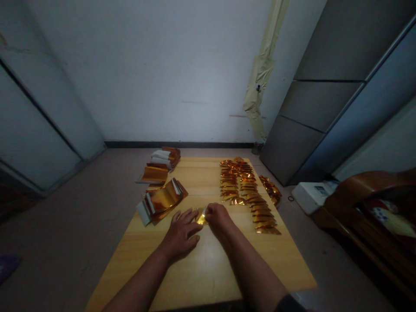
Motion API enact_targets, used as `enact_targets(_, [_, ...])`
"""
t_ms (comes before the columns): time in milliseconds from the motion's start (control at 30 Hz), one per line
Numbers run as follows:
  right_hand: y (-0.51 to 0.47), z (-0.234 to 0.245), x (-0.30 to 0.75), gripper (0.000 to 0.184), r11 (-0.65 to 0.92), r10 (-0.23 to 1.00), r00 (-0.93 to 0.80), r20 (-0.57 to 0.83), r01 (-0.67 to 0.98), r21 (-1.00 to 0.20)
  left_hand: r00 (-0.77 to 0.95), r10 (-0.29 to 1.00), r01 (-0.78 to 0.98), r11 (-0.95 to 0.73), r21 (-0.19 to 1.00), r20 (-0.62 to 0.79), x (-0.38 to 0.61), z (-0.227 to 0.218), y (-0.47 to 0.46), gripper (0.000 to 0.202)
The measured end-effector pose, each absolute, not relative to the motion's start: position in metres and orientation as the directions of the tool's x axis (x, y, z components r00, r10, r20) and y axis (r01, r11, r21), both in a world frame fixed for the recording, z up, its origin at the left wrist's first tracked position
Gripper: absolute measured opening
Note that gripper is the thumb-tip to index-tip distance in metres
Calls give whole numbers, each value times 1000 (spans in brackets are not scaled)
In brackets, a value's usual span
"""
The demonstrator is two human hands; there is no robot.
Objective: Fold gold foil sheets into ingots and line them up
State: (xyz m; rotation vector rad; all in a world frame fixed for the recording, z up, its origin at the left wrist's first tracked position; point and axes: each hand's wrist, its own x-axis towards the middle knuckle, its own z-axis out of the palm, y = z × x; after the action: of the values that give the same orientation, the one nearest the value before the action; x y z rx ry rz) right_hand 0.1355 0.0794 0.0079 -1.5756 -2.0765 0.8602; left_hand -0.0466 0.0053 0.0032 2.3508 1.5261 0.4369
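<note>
On a light wooden table (208,264), my right hand (219,219) curls over a small folded piece of gold foil (201,219), its fingers hiding part of it. My left hand (180,234) lies just beside the foil with its fingers spread and its thumb side close to the piece. Rows of folded gold foil triangles (247,190) run along the table's right half, with a loose heap of them (271,190) at the right edge. Stacks of gold foil sheets with white strips (164,200) sit at the left edge, and more (154,174) lie farther back.
Beyond the table stand a white wall (156,73) and a grey floor (58,208). A grey metal cabinet (312,104) rises at the right. A white box (313,197) sits on the floor, and dark wooden furniture (364,203) stands close by at the right.
</note>
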Motion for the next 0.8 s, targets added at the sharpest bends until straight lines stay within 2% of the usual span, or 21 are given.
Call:
enact_targets(100, [78,10,136,15,168,965,-258,-37,725,-668,363,927,837,-369,405,95,-43,4,6,26])
enact_targets(167, [73,14,136,14,193,968,-250,-11,774,-603,319,942,852,-333,405,103,-37,6,9,22])
enact_targets(300, [56,21,136,11,278,956,-289,43,855,-439,187,971,877,-232,421,147,-19,6,17,25])
enact_targets(367, [47,22,137,14,312,946,-319,49,864,-395,131,978,884,-191,427,165,-12,3,22,23])
enact_targets(467, [34,20,138,16,342,937,-346,55,869,-356,80,981,878,-155,454,179,-8,-3,28,31])
enact_targets(600, [22,18,143,18,356,927,-372,43,843,-403,141,980,840,-194,507,141,-16,-7,32,41])
enact_targets(700, [20,20,153,21,382,904,-426,34,770,-511,248,964,815,-260,518,94,-25,-3,33,32])
enact_targets(800, [22,23,165,19,453,871,-482,97,710,-540,305,949,805,-299,512,74,-30,1,34,24])
